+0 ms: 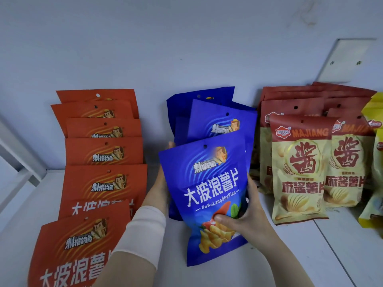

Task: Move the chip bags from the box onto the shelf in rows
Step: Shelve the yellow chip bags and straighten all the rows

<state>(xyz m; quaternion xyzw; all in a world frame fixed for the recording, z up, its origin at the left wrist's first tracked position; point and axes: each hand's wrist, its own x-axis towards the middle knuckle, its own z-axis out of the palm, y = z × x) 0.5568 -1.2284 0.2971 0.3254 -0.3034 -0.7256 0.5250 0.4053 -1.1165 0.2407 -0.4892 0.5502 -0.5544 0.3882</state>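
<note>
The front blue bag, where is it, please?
Head view centre: the blue bag, gripped by right hand, left hand behind, between orange row left and Majiang bags right.

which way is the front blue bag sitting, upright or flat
Upright, tilted left: the front blue bag stands face-out, right hand gripping its side, left hand behind it.

Hands: 2, left hand (pixel 160 184) + right hand (pixel 246 216). Blue bags (pixel 209 183): 3 clear, front 1 in the fingers (pixel 222 218), poss. a 4th behind, mostly hidden. Orange bags (pixel 103 152), left of fingers: 6. Red-cream bags (pixel 300 162), right of fingers: 2 rows, approx. 4 ea., backs overlap. Yellow bags (pixel 373 108), further right: 2+, cut off.
</note>
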